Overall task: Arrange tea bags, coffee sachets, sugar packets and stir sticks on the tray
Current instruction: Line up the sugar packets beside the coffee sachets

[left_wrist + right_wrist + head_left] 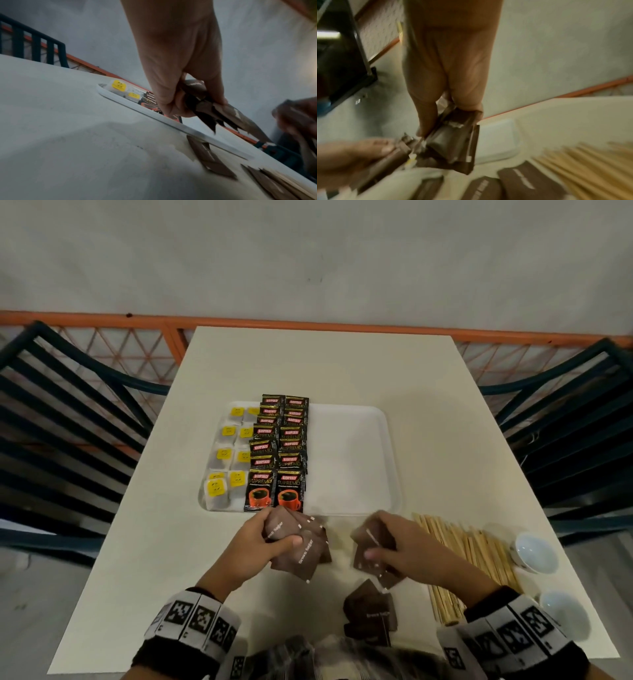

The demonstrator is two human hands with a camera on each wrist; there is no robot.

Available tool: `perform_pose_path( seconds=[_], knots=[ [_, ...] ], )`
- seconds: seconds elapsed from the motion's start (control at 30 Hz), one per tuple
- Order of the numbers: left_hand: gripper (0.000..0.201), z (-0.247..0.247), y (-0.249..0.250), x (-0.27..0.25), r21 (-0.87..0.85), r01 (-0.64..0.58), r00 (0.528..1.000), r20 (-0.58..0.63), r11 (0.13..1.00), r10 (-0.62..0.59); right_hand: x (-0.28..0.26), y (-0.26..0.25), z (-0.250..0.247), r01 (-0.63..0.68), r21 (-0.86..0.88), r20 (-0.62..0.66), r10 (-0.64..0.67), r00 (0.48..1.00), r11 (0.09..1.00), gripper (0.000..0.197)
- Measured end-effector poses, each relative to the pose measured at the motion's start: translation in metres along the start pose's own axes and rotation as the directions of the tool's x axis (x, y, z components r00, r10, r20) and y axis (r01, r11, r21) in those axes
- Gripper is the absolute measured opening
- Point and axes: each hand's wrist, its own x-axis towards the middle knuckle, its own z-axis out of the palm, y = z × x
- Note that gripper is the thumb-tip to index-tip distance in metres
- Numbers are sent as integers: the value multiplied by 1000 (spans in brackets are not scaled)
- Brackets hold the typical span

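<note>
A white tray (pixel 352 460) lies mid-table. Its left side carries yellow-tagged tea bags (pixel 226 455) and two columns of black coffee sachets (pixel 279 453); its right half is bare. Just in front of the tray my left hand (pixel 270 537) grips a fan of brown sugar packets (pixel 298 546), seen also in the left wrist view as brown sugar packets (pixel 223 112). My right hand (pixel 383 546) pinches a few more brown packets (pixel 453 143) beside it. Other brown packets (pixel 371 611) lie on the table near me. Wooden stir sticks (pixel 469 563) lie piled at the right.
Two small white bowls (pixel 534 553) sit at the table's right edge beside the sticks. Dark slatted chairs (pixel 68 412) flank the table on both sides. An orange railing (pixel 308 323) runs behind the far edge.
</note>
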Motion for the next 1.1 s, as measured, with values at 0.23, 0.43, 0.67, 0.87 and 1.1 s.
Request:
perform_pose_path(
  seconds=[0.23, 0.43, 0.67, 0.87, 1.1],
  knots=[
    [32, 6, 23, 5, -224, -93, 994, -75, 970, 78, 40, -45, 10, 27, 771, 4, -47, 999, 636, 28],
    [37, 3, 32, 13, -299, -169, 979, -157, 939, 127, 69, -60, 32, 83, 851, -90, -11, 996, 518, 29],
    [29, 11, 31, 21, -371, -126, 977, -205, 920, 51, 85, -66, 51, 38, 791, -150, 133, 980, 611, 30],
    [28, 16, 36, 29, -325, -84, 971, -239, 942, 4, 83, -71, 55, -104, 875, 54, 119, 991, 472, 29],
    [49, 18, 44, 32, -418, -9, 990, -131, 908, -51, 87, -70, 52, -53, 908, -10, 148, 989, 416, 30]
  ],
)
